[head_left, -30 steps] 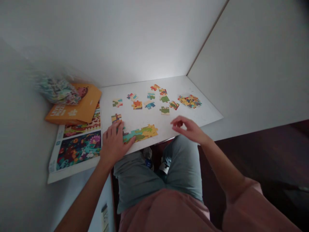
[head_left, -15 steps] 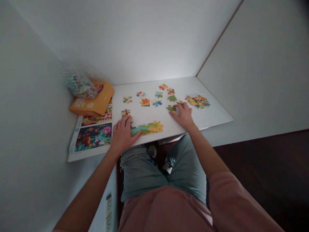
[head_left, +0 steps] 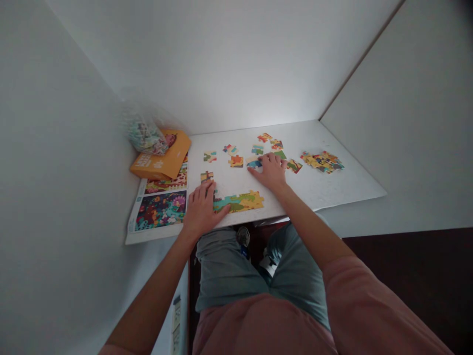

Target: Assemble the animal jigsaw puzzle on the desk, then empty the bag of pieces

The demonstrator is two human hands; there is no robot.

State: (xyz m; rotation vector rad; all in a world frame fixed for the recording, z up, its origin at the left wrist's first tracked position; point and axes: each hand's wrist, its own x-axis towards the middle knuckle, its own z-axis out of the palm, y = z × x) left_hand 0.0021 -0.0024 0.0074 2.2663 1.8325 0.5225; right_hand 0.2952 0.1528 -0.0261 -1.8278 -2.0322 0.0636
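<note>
My left hand point(head_left: 202, 207) lies spread at the left end of a joined strip of jigsaw pieces point(head_left: 242, 202), its thumb out along the near edge. Just beyond its fingertips is a loose piece with brown and yellow point(head_left: 207, 176). My right hand point(head_left: 272, 171) is over the middle of the board, thumb and fingers apart around a blue and cream piece point(head_left: 253, 162) that lies flat. Its palm hides whatever is beneath. Beside it lie a green piece point(head_left: 281, 154), partly covered, and a green and brown piece point(head_left: 294, 166). An orange piece point(head_left: 235, 161) is to the left.
Several other loose pieces lie toward the back. A heap of pieces point(head_left: 323, 161) sits at the right. At the left, a yellow box point(head_left: 162, 162) and a clear bag of pieces point(head_left: 146, 135) rest over a printed picture sheet point(head_left: 160, 211). Walls enclose the white board point(head_left: 332, 190).
My right hand has moved left from a green piece to the blue and cream one, uncovering the green and brown piece. My left hand keeps its place by the strip. The view has shifted.
</note>
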